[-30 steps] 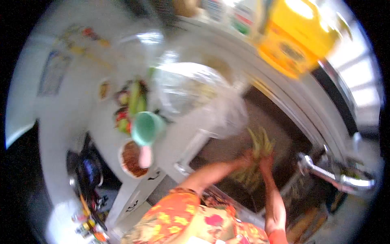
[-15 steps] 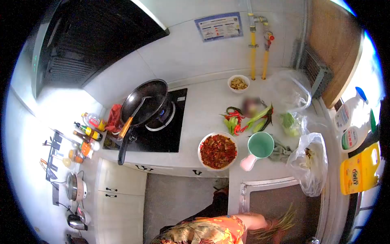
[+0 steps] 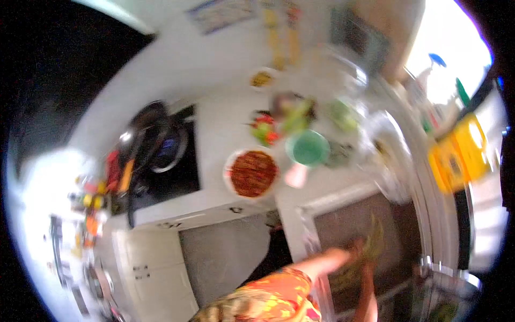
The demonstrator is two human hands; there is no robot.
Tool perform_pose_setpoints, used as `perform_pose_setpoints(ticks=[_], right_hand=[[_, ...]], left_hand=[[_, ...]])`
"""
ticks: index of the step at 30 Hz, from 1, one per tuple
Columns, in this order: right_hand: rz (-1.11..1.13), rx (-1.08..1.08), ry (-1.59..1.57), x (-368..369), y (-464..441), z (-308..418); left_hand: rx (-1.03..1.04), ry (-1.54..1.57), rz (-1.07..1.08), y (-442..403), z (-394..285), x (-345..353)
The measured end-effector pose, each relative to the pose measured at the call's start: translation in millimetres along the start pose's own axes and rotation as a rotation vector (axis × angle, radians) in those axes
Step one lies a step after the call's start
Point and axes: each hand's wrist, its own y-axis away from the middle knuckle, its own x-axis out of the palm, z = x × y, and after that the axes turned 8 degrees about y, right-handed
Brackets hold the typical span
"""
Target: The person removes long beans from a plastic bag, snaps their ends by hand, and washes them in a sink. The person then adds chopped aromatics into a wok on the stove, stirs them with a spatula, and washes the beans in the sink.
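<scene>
Motion blurs the whole head view. My left hand reaches out of an orange patterned sleeve over the sink and appears closed around a bunch of long thin green stalks. Just below it, my right hand comes up from the bottom edge and meets the lower end of the stalks. Its fingers are too smeared to make out. More stalks seem to lie in the sink under my left arm. A metal tap stands at the sink's right side.
On the counter are a bowl of red chopped food, a green scoop with a pink handle, peppers and a plastic bag. Left, a wok is at the stove. A yellow jug stands right.
The view has swung, bringing the sink higher in the picture and the tap into sight. Both hands now show more fully, with the green stalks raised toward the sink's middle.
</scene>
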Motion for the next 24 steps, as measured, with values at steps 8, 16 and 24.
perform_pose_setpoints(ticks=[8, 16, 24], right_hand=[[-0.039, 0.015, 0.140, 11, -9, -15], [-0.431, -0.137, 0.163, -18, 40, 25], [0.006, -0.352, -0.588, -66, 124, 58]], left_hand=[[-0.053, -0.323, -0.086, -92, -46, 43], [0.101, -0.816, -0.253, -72, -46, 55], [0.479, -0.611, -0.040, 13, -111, 2]])
